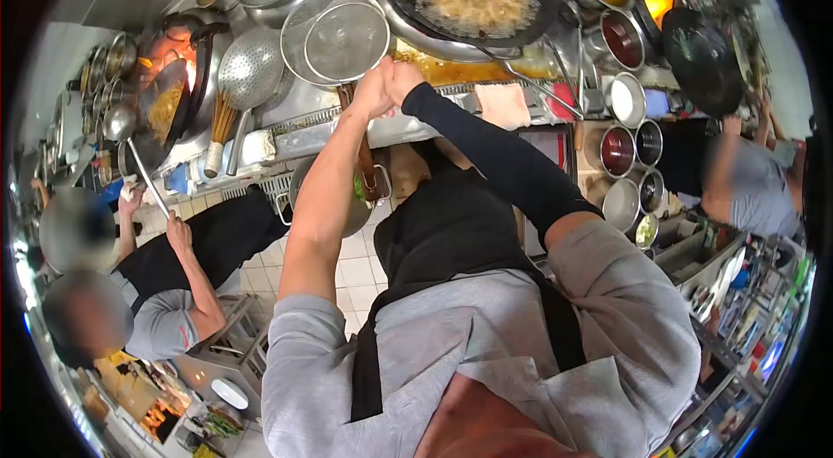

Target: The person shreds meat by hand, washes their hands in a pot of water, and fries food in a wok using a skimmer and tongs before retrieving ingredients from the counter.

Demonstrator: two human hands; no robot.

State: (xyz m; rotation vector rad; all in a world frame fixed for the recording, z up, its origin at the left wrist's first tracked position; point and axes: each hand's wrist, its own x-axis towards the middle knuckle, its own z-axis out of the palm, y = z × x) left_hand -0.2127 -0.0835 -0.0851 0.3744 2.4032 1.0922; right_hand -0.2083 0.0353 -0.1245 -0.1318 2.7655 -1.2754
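My left hand [373, 96] and my right hand [403, 81] are pressed together at the stove's front edge, the right wrist in a black sleeve. Both look closed; whatever may be between them is hidden. Just beyond them lies a round wire-mesh strainer [299, 46] with a smaller strainer [347, 40] over it. A brown handle [346, 95] runs down from the strainers and passes behind my left wrist. Further ahead, a large black wok [542, 16] holds bubbling oil with pale food frying in it.
A perforated ladle [250, 68] and a bamboo brush [219, 133] lie on the left. A folded cloth [503, 105] sits on the right edge. Flames burn under woks both sides. Sauce pots [618, 150] stand right. Co-workers [173, 310] [755, 185] work at either side.
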